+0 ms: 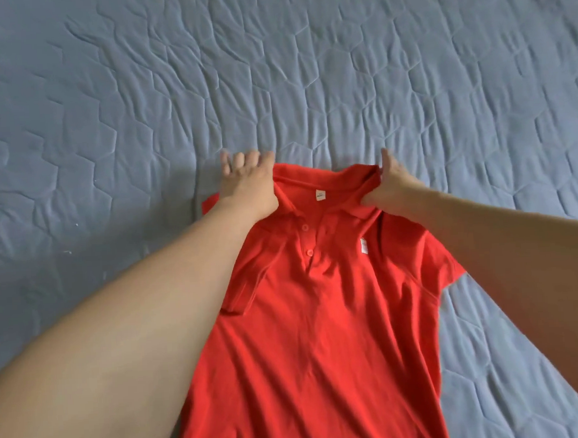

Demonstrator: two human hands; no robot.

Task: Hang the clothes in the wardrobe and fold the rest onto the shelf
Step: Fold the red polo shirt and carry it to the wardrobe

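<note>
- Red polo shirt (318, 317) lies front-up on the bed (110, 110), collar at the far end, hem running off the bottom edge of the view.
- Bed cover is grey-blue, quilted in a hexagon pattern, wrinkled all over.
- Left hand (246, 184) is at the shirt's left shoulder beside the collar; fingers (242, 159) extend past the fabric onto the bed. Grip: thumb is hidden, so it cannot be told whether the hand pinches the cloth or just presses it.
- Right hand (387, 188) is at the right side of the collar, grip narrow, fingers curled and bunching the collar fabric; it holds the shirt there.
- Collar is open and spread between the two hands; placket has two red buttons (305, 228), both undone.
- White neck label (89, 205) inside the collar carries a small dark mark; too small to read.
- Small white-and-red tag (364, 246) on the chest near the right shoulder; print not legible.
- Left sleeve is folded over onto the shirt body; right sleeve lies spread out flat on the bed.
- Both bare forearms reach in from the bottom corners and cross over the shirt's edges.
</note>
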